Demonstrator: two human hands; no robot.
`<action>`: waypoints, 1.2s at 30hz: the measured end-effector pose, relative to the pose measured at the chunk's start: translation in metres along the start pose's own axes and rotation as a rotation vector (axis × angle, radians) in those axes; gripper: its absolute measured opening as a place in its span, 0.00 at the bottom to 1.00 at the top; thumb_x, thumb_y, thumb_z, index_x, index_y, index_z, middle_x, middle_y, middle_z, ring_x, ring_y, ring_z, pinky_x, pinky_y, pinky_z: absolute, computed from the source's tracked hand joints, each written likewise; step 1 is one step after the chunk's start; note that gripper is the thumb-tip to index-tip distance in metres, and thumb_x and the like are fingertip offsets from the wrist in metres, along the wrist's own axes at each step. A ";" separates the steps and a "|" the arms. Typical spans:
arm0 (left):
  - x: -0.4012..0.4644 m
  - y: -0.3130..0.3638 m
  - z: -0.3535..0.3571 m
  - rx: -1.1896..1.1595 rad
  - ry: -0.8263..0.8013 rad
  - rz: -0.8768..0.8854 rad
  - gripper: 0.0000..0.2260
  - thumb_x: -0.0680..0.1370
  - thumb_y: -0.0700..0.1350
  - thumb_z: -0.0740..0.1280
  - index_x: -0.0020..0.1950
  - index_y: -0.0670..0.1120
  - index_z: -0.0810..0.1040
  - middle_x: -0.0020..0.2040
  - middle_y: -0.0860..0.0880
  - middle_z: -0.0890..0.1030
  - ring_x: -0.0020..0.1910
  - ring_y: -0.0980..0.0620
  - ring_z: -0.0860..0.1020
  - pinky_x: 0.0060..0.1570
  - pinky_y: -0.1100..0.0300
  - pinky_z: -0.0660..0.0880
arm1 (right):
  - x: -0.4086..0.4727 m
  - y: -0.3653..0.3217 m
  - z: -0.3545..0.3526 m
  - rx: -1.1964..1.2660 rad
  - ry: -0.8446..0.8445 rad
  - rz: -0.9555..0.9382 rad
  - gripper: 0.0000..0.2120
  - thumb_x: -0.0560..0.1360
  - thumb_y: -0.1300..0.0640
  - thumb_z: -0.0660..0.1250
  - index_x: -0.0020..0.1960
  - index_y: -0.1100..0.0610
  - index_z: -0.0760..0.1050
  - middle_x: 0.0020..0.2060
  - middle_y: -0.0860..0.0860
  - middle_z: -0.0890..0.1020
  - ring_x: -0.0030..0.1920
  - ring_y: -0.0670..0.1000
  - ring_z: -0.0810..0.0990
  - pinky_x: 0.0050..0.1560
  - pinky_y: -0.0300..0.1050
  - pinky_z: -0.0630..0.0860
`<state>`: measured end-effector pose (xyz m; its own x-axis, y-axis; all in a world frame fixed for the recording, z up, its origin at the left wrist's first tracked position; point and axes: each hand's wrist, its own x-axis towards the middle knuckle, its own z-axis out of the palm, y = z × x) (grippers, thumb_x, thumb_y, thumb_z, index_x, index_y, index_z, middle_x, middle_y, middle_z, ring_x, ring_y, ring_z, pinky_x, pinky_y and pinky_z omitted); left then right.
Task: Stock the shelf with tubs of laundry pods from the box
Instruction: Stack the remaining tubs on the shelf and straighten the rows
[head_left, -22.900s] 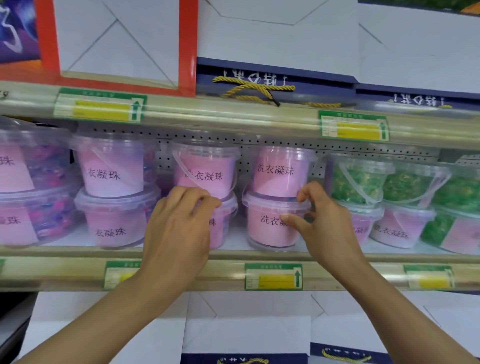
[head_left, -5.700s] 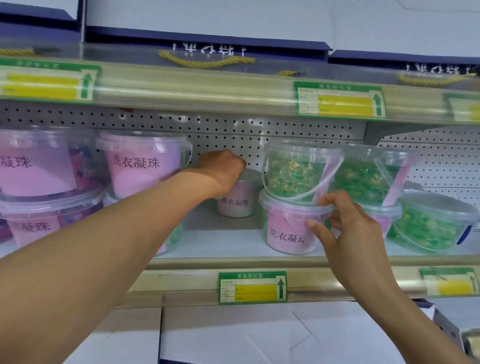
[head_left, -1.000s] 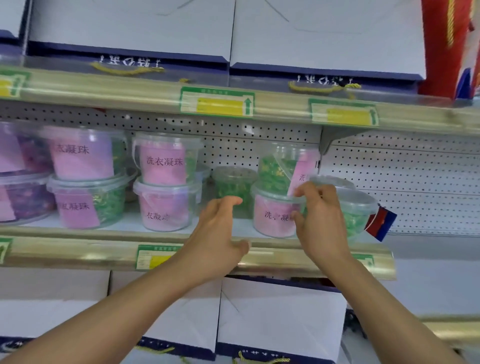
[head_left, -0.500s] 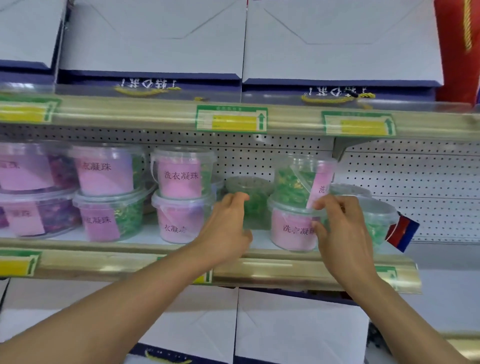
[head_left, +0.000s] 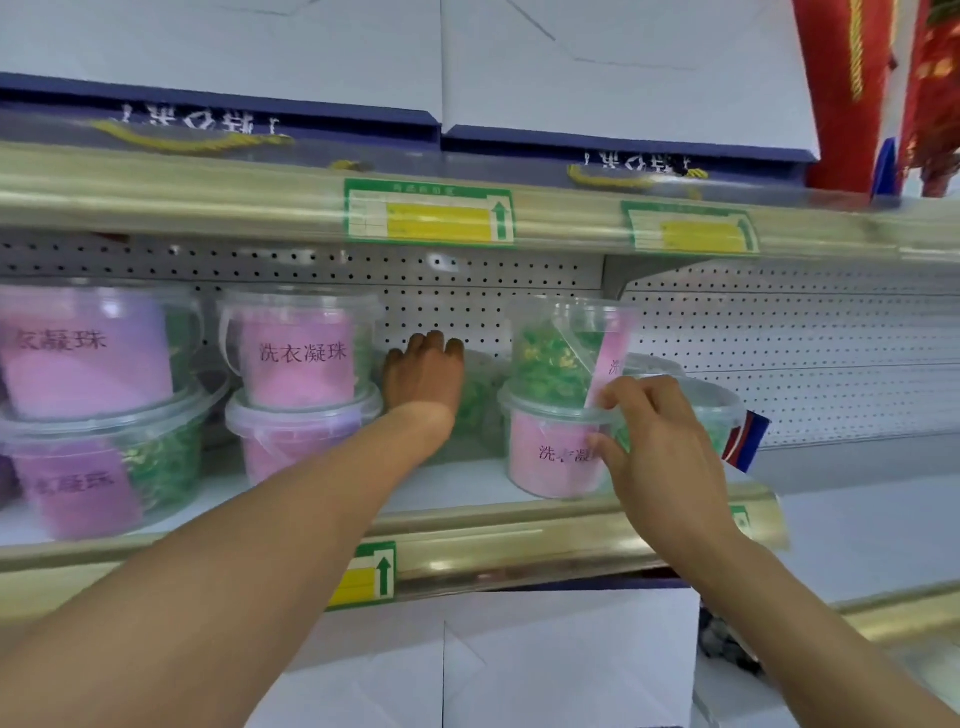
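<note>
The clear plastic tub of green laundry pods (head_left: 480, 395) sits deep on the white shelf (head_left: 457, 486), in the gap between the pink-labelled stacks. Half a second ago the left hand (head_left: 423, 376) hovered at the shelf front; now it has reached in and its fingers curl over the tub's lid, apparently gripping it to reposition it. The right hand (head_left: 657, 447) still pinches the rim of the front pink-labelled tub (head_left: 553, 452), steadying that stack. The box is out of view.
</note>
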<state>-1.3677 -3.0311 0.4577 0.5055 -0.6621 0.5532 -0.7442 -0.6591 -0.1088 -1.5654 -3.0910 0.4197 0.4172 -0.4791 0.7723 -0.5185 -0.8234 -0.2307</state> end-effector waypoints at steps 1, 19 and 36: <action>0.001 -0.001 -0.001 0.000 0.012 0.036 0.20 0.75 0.32 0.57 0.67 0.40 0.68 0.64 0.40 0.70 0.64 0.42 0.68 0.60 0.50 0.67 | 0.001 -0.001 0.001 -0.014 0.004 -0.009 0.13 0.71 0.59 0.71 0.53 0.56 0.73 0.51 0.55 0.74 0.43 0.57 0.75 0.41 0.47 0.72; 0.008 0.002 -0.023 -0.043 -0.105 0.049 0.13 0.75 0.31 0.60 0.58 0.41 0.74 0.56 0.41 0.76 0.54 0.43 0.76 0.46 0.56 0.70 | 0.013 0.018 0.010 0.042 0.103 -0.226 0.17 0.60 0.62 0.78 0.45 0.59 0.76 0.40 0.55 0.73 0.40 0.58 0.74 0.38 0.46 0.71; 0.017 -0.005 -0.017 -0.222 -0.091 -0.014 0.09 0.72 0.39 0.70 0.52 0.46 0.80 0.52 0.45 0.80 0.50 0.46 0.77 0.46 0.60 0.71 | 0.017 0.033 0.016 0.216 0.121 -0.327 0.17 0.60 0.62 0.78 0.45 0.60 0.76 0.41 0.56 0.74 0.44 0.59 0.74 0.40 0.50 0.74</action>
<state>-1.3630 -3.0327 0.4821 0.5463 -0.6897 0.4752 -0.8095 -0.5804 0.0881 -1.5638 -3.1311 0.4159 0.4362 -0.1530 0.8868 -0.1991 -0.9774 -0.0707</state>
